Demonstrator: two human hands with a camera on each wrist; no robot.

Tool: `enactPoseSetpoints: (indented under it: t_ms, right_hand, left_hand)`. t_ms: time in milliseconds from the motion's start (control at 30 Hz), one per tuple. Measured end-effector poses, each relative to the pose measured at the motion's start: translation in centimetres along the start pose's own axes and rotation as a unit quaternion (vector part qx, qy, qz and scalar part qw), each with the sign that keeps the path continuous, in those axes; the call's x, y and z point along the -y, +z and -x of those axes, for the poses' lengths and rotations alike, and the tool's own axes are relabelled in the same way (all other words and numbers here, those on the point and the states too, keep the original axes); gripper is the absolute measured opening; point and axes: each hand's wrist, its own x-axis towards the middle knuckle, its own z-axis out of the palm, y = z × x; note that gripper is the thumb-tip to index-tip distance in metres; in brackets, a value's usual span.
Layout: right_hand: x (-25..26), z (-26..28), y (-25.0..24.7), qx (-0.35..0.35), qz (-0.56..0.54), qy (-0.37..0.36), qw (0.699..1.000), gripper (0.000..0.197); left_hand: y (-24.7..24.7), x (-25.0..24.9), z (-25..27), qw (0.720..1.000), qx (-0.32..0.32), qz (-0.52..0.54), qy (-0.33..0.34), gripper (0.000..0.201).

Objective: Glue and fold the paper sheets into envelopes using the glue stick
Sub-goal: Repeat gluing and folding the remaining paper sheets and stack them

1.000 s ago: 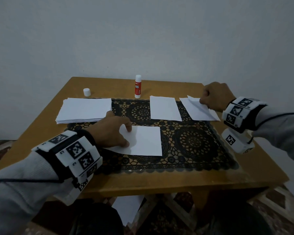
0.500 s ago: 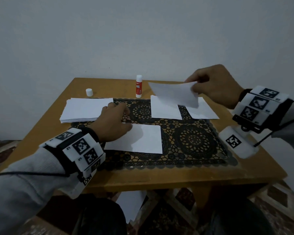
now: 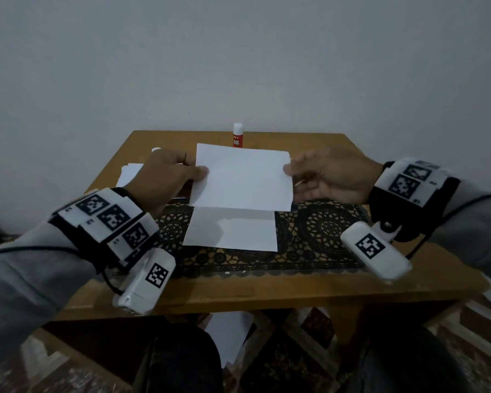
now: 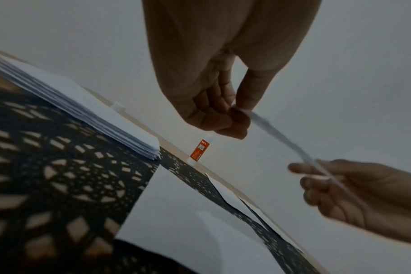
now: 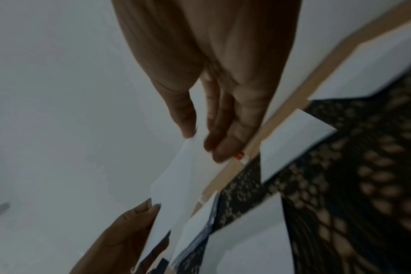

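Observation:
I hold one white paper sheet (image 3: 243,177) in the air over the middle of the table. My left hand (image 3: 200,174) pinches its left edge between thumb and fingers, and my right hand (image 3: 288,170) pinches its right edge. In the left wrist view the sheet (image 4: 282,137) shows edge-on between the two hands. A second sheet (image 3: 233,231) lies flat on the black lace mat (image 3: 323,231) just below. The red and white glue stick (image 3: 237,136) stands upright at the far edge, partly hidden behind the held sheet.
A stack of white sheets (image 3: 131,173) lies at the far left, mostly behind my left hand, with a small white cap (image 3: 155,149) beyond it. More sheets (image 5: 291,137) lie on the mat to the right. The wooden table (image 3: 267,290) ends close to my knees.
My right hand lifted a sheet from the right pile and carried it to the centre. My left hand left the sheet on the mat and took the lifted sheet's left edge.

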Motion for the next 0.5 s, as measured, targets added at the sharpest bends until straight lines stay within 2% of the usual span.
enactPoseSetpoints:
  t_ms: [67,133,200,300,500]
  right_hand:
    - [-1.0,-0.1,0.3,0.030,0.027,0.039,0.998,0.007]
    - [-1.8,-0.3,0.5,0.038,0.056,0.056,0.996,0.010]
    - [-2.3,-0.4,0.7,0.045,0.085,0.075,0.993,0.010]
    - [-3.0,-0.7,1.3,0.065,0.166,0.100,0.979,0.013]
    - [-3.0,-1.2,2.2,0.057,0.257,0.109,0.959,0.016]
  left_hand:
    - [-0.3,0.5,-0.4,0.999,-0.001,-0.031,-0.030,0.034]
    - [-0.7,0.9,-0.7,0.992,0.011,-0.116,-0.047,0.032]
    - [-0.8,1.0,-0.8,0.974,0.033,-0.218,-0.047,0.030]
    - [-0.6,1.2,-0.7,0.933,0.056,-0.355,-0.030,0.032]
    - [-0.4,2.5,-1.1,0.901,0.113,-0.413,-0.071,0.042]
